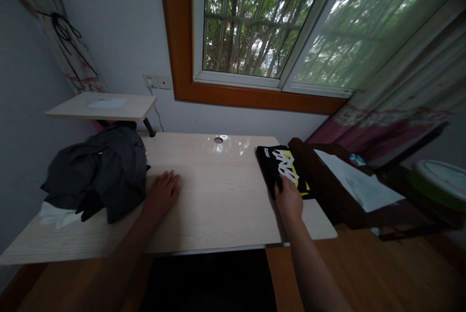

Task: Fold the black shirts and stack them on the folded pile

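My left hand point(163, 190) lies flat on the light wooden desk point(218, 190), its fingers stretched out and holding nothing. Just left of it is a crumpled heap of dark grey clothing point(105, 166), with some white cloth point(60, 215) showing from under its near edge. At the right end of the desk lies a neatly folded black T-shirt point(269, 166) with white and yellow print. My right hand point(289, 200) is on its near edge, fingers curled over the fabric; the fingertips are partly hidden.
A small raised shelf point(105, 106) with a paper label stands at the back left, behind the clothing. A round cable hole point(218, 140) is near the desk's rear edge. Right of the desk, a dark brown piece of furniture point(316, 171) carries paper sheets point(358, 181). A window point(269, 25) is ahead.
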{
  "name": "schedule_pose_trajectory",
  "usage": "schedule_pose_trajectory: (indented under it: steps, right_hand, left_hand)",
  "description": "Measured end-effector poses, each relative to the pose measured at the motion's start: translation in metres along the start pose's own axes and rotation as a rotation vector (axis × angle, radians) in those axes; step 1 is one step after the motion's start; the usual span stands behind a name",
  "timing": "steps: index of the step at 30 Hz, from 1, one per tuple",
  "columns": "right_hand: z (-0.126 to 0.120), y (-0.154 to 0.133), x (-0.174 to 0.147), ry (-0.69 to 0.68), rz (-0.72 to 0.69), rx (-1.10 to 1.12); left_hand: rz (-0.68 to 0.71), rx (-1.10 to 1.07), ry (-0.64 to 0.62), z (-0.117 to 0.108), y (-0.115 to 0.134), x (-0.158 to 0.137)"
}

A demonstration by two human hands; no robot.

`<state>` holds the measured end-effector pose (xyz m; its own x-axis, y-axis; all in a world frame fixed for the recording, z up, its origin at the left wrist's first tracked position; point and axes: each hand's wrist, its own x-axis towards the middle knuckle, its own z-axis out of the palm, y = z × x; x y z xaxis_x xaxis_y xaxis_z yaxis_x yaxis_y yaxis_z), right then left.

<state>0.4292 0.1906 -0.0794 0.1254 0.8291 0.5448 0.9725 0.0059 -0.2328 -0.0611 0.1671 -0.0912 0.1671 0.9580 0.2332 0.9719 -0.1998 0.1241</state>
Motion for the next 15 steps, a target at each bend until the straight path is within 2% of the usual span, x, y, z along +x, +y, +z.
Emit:
schedule_pose_trajectory:
  steps: [4,7,11,15]
  right_hand:
    - [-0.008,-0.003,0.008,0.05,0.07,0.017]
    - [-0.019,-0.016,0.017,0.08,0.135,0.054]
    - [-0.037,-0.048,0.028,0.098,0.168,0.208]
    - [-0.047,-0.085,0.036,0.115,0.207,0.493]
  left_hand:
    - [0.001,0.002,-0.007,0.001,-0.001,0.0]
    - [0.0,-0.002,-0.003,0.001,-0.001,0.0]
    - [0.001,0.005,-0.001,0.001,-0.001,0.0]
    - [0.008,-0.006,0.018,0.003,-0.002,0.0]
